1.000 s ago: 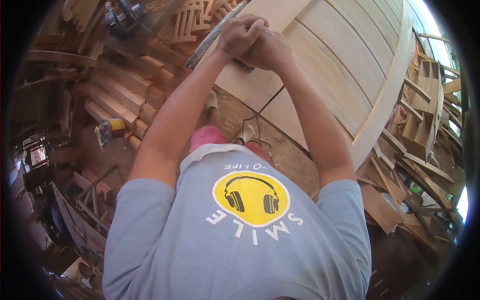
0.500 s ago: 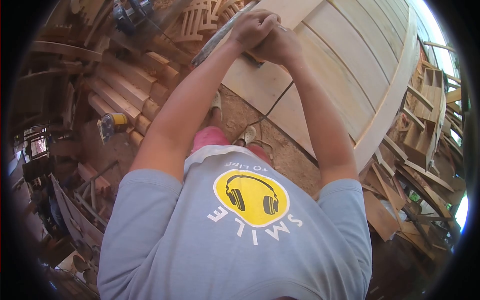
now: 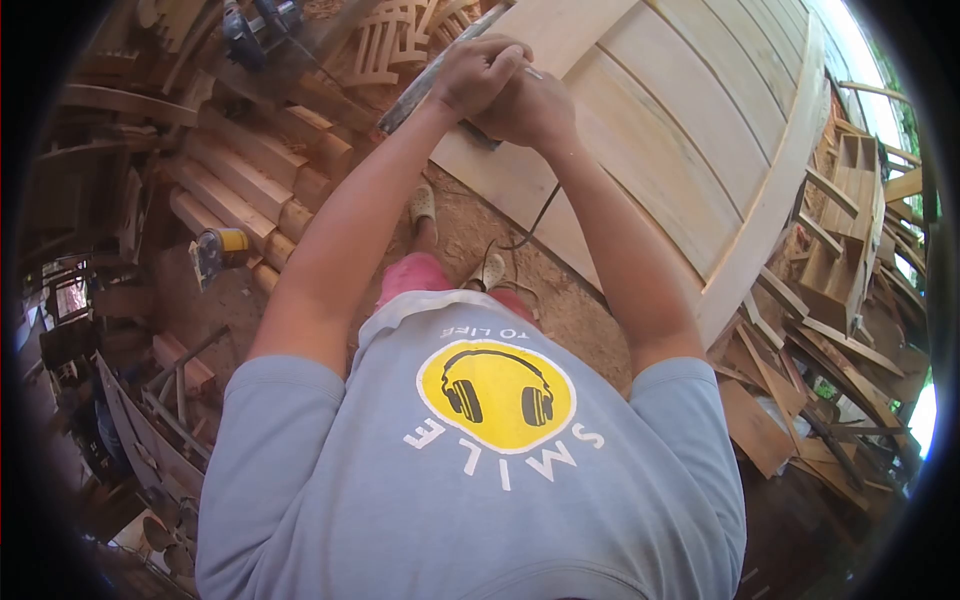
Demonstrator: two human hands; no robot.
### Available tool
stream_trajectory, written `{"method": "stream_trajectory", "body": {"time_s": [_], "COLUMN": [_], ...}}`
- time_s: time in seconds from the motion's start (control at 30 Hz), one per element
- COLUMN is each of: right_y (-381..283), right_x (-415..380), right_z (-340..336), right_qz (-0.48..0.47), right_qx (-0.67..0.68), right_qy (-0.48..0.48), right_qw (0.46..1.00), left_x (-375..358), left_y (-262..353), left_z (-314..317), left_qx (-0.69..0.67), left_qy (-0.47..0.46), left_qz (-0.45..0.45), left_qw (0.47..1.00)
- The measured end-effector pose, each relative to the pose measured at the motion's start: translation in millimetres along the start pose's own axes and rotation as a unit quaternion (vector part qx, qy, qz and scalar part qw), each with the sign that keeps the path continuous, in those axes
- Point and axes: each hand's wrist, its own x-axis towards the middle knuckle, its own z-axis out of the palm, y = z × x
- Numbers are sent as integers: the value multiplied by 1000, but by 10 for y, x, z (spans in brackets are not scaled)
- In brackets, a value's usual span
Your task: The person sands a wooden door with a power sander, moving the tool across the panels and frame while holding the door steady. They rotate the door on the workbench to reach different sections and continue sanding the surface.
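My left hand and my right hand are close together, fingers curled, over the near left end of a pale wooden panel door. Beneath them is a corded power tool; only a dark edge of it shows, and its kind is hidden by my hands. A black cord runs from under my right forearm down to the dirt floor. The left hand overlaps the right, and the fingers of both are closed around the covered tool.
Square timbers are stacked at left, beside a yellow-labelled can. Another power tool is at the upper left, near slatted wooden pieces. Scrap boards are heaped at right. My feet stand by the door's edge.
Both hands have shifted left and slightly down in view, toward the door's near left edge. They remain together over the covered tool.
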Motion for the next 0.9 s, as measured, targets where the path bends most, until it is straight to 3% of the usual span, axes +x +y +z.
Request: {"method": "stream_trajectory", "body": {"time_s": [0.23, 0.4, 0.5, 0.73, 0.9], "right_y": [-442, -434, -279, 192, 622], "right_x": [-31, -345, -625, -1584, -2560], "right_z": [259, 338, 431, 261, -6], "right_qz": [-104, -111, -119, -11, 165], "right_qx": [42, 47, 87, 76, 80], "right_qy": [9, 15, 84, 56, 65], "right_qw": [994, 993, 985, 995, 981], "left_x": [-440, -760, -901, -1175, -1293], "left_y": [-54, 127, 259, 693, 1125], "left_z": [-493, -436, -218, 641, 1599], "left_qx": [-14, 8, 14, -27, -87], "left_qy": [46, 55, 44, -50, -197], "left_qz": [-20, -16, -5, 42, 79], "left_qw": [999, 998, 999, 998, 973]}}
